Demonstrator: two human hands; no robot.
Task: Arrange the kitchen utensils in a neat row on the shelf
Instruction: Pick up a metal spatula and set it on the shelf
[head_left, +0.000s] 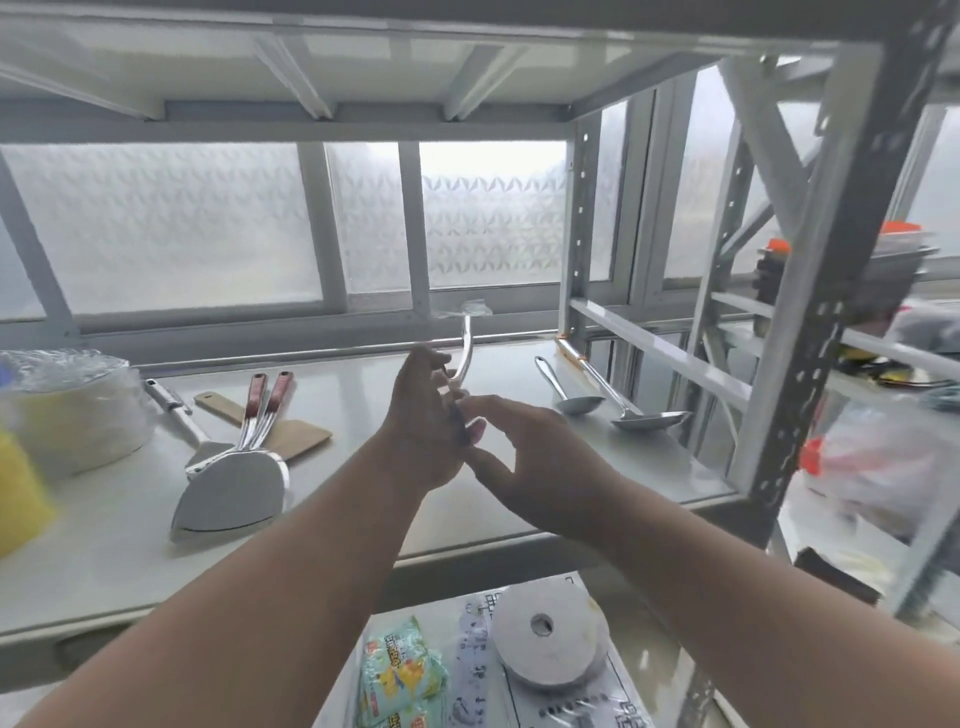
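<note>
The utensil in hand (464, 358) is a slim metal piece with a curved, shiny handle, held up in the air over the middle of the shelf (395, 499). Its visible end rises away from the person toward the back edge, where something like clear wrapping clings to its tip; what kind of head it has I cannot tell. Its long axis runs roughly front to back, tilted upward. The left hand (421, 415) grips its lower part with curled fingers. The right hand (540, 457) sits just beside it, fingers loosely spread and thumb reaching toward the left hand's fingers; whether it pinches the utensil or only touches it is hidden.

To the right, toward the shelf's right edge, a spoon (563, 389) and a ladle (631, 405) lie side by side, handles toward the back corner, bowls toward the front. They read as the start of the row. To the left, two spatulas with reddish handles (244, 457) lie stacked on a wooden spatula (291, 434), with another steel turner (182, 415) just beside them, all crossing at loose angles and not yet sorted. Wrapped bowls (72, 410) stand near the left edge.

The coming move probably turns on laying the held piece parallel to the spoon, in the open stretch just left of it; the right hand is nearer that spot
</note>
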